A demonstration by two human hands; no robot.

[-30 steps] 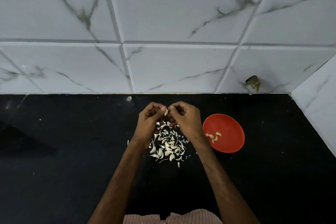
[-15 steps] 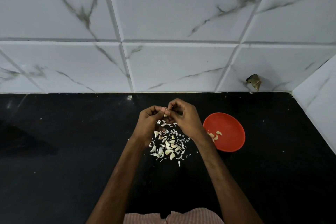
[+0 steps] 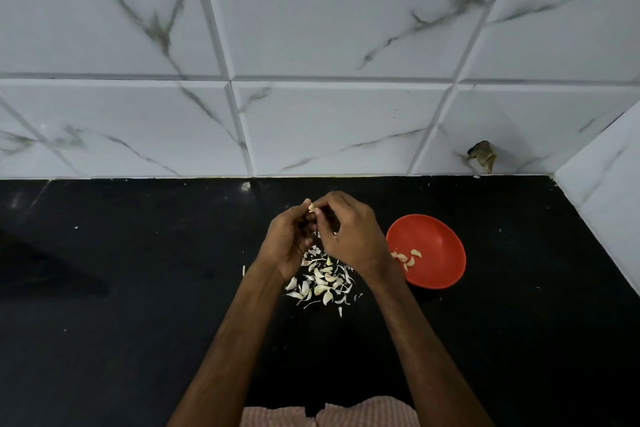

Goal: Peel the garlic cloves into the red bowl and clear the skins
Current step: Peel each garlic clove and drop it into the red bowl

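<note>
From the head view, my left hand [image 3: 287, 246] and right hand [image 3: 349, 236] both pinch one garlic clove [image 3: 311, 207] at centre frame, above one pile of skins and cloves [image 3: 322, 282]. Right of them, one red bowl [image 3: 436, 253] holds about five peeled cloves [image 3: 408, 258].

Black countertop [image 3: 138, 288]: smooth, polished stone by its look, with a dull sheen and faint reflections toward 9 o'clock. Wall tiles [image 3: 329, 28], 12 o'clock: glossy white, ceramic in appearance, with grey marble-like veining and bevelled edges. Broken patch [image 3: 482, 154] in the tiling at 2 o'clock: rough, brownish, matt. Red bowl [image 3: 436, 253], 3 o'clock of the skin pile: smooth, apparently plastic, low sheen. Garlic skins [image 3: 322, 284]: thin, papery, white, curled. Peeled cloves [image 3: 410, 258] in the bowl and the garlic clove [image 3: 311, 207] at 12 o'clock of the pile: pale, smooth. Cloth [image 3: 367, 414], 6 o'clock: striped pink and white, matt.
</note>
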